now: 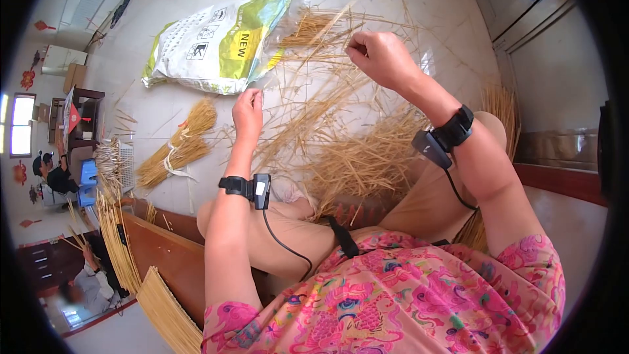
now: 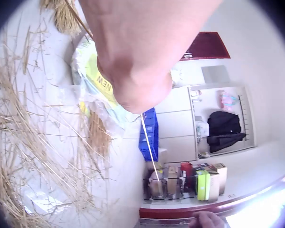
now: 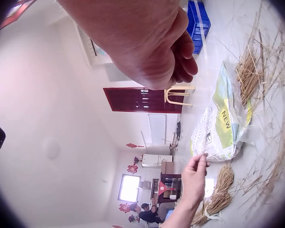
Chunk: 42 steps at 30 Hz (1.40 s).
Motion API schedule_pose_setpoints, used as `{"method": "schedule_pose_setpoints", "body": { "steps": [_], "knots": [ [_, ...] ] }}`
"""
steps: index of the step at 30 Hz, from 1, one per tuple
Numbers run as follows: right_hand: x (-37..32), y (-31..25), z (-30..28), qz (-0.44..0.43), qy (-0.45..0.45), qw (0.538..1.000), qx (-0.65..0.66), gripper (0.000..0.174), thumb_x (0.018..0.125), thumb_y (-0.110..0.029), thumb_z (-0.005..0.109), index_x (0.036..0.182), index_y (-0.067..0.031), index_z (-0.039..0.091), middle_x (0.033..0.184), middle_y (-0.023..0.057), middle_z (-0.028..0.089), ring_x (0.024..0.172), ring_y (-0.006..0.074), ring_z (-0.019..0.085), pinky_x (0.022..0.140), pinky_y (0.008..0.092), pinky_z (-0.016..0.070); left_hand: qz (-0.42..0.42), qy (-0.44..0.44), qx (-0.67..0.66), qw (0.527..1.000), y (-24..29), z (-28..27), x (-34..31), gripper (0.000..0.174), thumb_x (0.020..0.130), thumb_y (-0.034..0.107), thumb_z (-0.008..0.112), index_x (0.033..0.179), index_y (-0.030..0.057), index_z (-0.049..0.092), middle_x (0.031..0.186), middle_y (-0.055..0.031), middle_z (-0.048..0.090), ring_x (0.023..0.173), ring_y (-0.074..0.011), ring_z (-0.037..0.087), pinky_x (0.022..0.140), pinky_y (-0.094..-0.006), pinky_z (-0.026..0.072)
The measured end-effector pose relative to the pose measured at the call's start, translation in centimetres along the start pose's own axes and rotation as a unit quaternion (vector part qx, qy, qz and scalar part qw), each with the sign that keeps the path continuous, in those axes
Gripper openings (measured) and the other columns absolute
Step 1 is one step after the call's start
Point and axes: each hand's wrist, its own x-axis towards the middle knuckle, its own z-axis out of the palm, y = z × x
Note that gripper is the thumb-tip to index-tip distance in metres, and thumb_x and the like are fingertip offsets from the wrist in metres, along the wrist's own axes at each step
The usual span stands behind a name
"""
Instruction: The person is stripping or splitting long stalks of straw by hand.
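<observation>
My left hand [image 1: 247, 115] is raised at the near corner of a white and green printed bag [image 1: 216, 42]. Its thumb and fingertips are together, and in the left wrist view it pinches a thin straw stalk [image 2: 148, 145] that sticks out on both sides of the hand. Further right, my right hand [image 1: 383, 59] hovers above loose straw [image 1: 367, 151] on the floor, fingers curled in and thumb close to them. I cannot tell whether it holds anything. From the bag's open end, at its right, a bunch of stalks [image 1: 314, 28] sticks out.
Left of my knees lies a tied straw bundle [image 1: 180, 144]. A wooden board [image 1: 164, 255] and a white basket [image 1: 126, 164] stand to the left, with more stalks near them. A metal-faced cabinet [image 1: 557, 78] borders the right. Two other people sit far left, one in dark clothes [image 1: 59, 174].
</observation>
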Motion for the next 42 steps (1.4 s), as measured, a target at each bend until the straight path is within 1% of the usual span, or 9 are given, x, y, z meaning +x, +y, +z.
{"method": "schedule_pose_setpoints", "body": {
  "steps": [3,5,8,12,14,18,24,31,42],
  "knots": [
    [-0.3,-0.1,1.2,0.014,-0.043,0.994,0.096,0.017,0.084,-0.015,0.062,0.086,0.0016,0.064,0.07,0.0121,0.065,0.062,0.0182,0.062,0.059,0.031,0.0494,-0.073,-0.027,-0.122,0.989,2.4,-1.4,1.1,0.012,0.089,0.012,0.058,0.095,0.0022,0.063,0.077,-0.0071,0.062,0.068,-0.0154,0.059,0.062,-0.0283,0.0473],
    [-0.5,-0.9,2.1,0.105,-0.136,0.959,0.226,0.02,0.088,-0.017,0.061,0.092,0.0016,0.064,0.071,0.0064,0.064,0.061,0.0098,0.06,0.055,0.0255,0.0479,-0.122,-0.067,-0.278,0.951,5.2,-2.4,1.2,0.015,0.092,0.014,0.055,0.096,0.0003,0.062,0.076,-0.0028,0.061,0.065,-0.0051,0.053,0.059,-0.021,0.0436],
    [-0.9,-2.1,2.9,0.159,-0.2,0.891,0.376,0.023,0.091,-0.021,0.059,0.102,0.0003,0.061,0.078,0.0031,0.064,0.063,0.0071,0.058,0.053,0.0211,0.0445,-0.215,-0.218,-0.548,0.779,7.4,-2.4,0.5,0.016,0.093,0.014,0.055,0.1,0.0002,0.06,0.078,-0.0054,0.062,0.061,-0.0039,0.05,0.056,-0.018,0.0396],
    [-1.4,-2.1,4.1,0.156,-0.172,0.85,0.472,0.022,0.092,-0.021,0.057,0.098,0.0,0.061,0.08,0.0018,0.063,0.062,0.0051,0.055,0.054,0.0195,0.043,-0.241,-0.288,-0.595,0.711,11.1,-0.8,-0.8,0.018,0.092,0.018,0.056,0.102,0.0024,0.057,0.082,-0.0077,0.064,0.059,-0.0033,0.046,0.054,-0.0173,0.0351],
    [-1.5,-1.6,4.8,0.152,-0.153,0.866,0.452,0.021,0.094,-0.021,0.054,0.094,-0.0015,0.061,0.077,0.0009,0.062,0.06,0.0046,0.052,0.053,0.019,0.0423,-0.261,-0.316,-0.592,0.693,12.1,-0.7,-1.3,0.019,0.092,0.019,0.057,0.102,0.0033,0.058,0.085,-0.0085,0.065,0.062,-0.004,0.049,0.056,-0.0179,0.0368],
    [-0.7,-1.7,3.9,0.198,-0.136,0.86,0.451,0.025,0.097,-0.023,0.049,0.088,-0.0036,0.061,0.068,-0.002,0.056,0.059,0.0044,0.051,0.053,0.0194,0.0411,-0.297,-0.309,-0.589,0.685,13.0,-1.0,-1.3,0.027,0.094,0.023,0.053,0.109,0.0024,0.059,0.089,-0.008,0.066,0.068,-0.005,0.052,0.063,-0.0198,0.0392],
    [0.4,-0.8,2.3,0.206,-0.095,0.866,0.446,0.029,0.098,-0.026,0.045,0.085,-0.0046,0.06,0.067,-0.0015,0.054,0.057,0.0061,0.05,0.052,0.021,0.041,-0.273,-0.377,-0.549,0.694,12.4,-1.4,-1.8,0.028,0.094,0.023,0.051,0.107,0.0,0.062,0.087,-0.0063,0.065,0.062,-0.0029,0.047,0.056,-0.0178,0.0346],
    [-0.4,-1.4,3.6,0.206,-0.148,0.843,0.474,0.029,0.098,-0.025,0.046,0.085,-0.0045,0.063,0.067,-0.0015,0.054,0.057,0.0058,0.049,0.052,0.0205,0.041,-0.274,-0.289,-0.584,0.707,12.9,-1.2,-1.6,0.02,0.09,0.014,0.06,0.104,0.0005,0.06,0.085,-0.0072,0.065,0.055,-0.0023,0.043,0.048,-0.0169,0.0305],
    [-0.9,-1.8,4.5,0.156,-0.18,0.861,0.45,0.028,0.096,-0.026,0.05,0.092,-0.0028,0.066,0.065,-0.0017,0.056,0.057,0.0048,0.049,0.053,0.0199,0.0421,-0.267,-0.294,-0.539,0.742,13.1,-1.5,-1.2,0.016,0.088,0.015,0.061,0.095,0.0009,0.059,0.08,-0.0096,0.066,0.061,-0.0075,0.06,0.056,-0.0182,0.0478]
  ]
}}
